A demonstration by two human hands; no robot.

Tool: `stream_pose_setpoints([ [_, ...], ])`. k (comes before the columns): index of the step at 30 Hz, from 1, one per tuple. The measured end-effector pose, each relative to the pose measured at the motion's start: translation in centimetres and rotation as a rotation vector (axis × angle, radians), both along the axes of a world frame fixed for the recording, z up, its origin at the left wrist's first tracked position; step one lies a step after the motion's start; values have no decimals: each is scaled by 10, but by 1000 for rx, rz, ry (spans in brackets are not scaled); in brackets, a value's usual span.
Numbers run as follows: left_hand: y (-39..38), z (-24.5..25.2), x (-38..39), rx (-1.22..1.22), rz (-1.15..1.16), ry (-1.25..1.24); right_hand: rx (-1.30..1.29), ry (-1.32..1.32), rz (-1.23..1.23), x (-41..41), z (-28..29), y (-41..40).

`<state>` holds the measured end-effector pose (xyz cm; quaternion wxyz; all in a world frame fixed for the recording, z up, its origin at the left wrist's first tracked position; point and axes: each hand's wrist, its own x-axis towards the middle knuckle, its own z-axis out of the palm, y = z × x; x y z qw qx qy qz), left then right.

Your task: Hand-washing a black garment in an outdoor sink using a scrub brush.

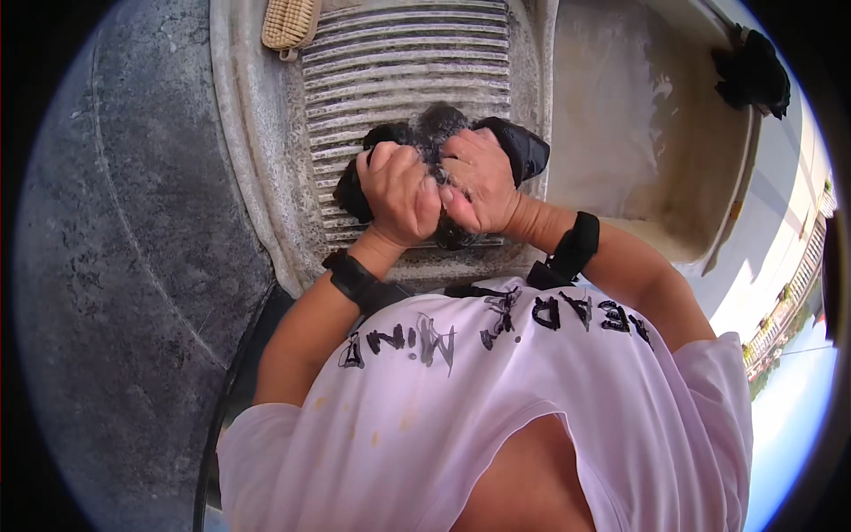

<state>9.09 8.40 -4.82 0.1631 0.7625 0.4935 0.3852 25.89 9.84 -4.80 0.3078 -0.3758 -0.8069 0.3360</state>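
My left hand (401, 193) and my right hand (480, 178) are close together over the ribbed washboard (405, 73) of a concrete laundry sink. Both are closed on a wet black cloth (525, 149), whose exact kind I cannot tell. It is bunched between my fists, with one end sticking out to the right and dark folds showing past my left fingers. Water and dark wet bulges show between my knuckles. Each wrist wears a black strap.
A scrub brush (290, 23) with pale bristles lies at the washboard's upper left. To the right is a basin (598, 100) with water in it. Another black cloth (754, 73) hangs over its far right rim. A grey concrete surface (146, 199) extends on the left.
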Motion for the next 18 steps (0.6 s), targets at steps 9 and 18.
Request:
stream_pose_setpoints([
  [9, 56, -9, -4, -311, -91, -202, -155, 77, -138, -14, -10, 41],
  [18, 94, -30, -4, -423, 273, 256, 23, -463, -462, -22, 35, 70],
])
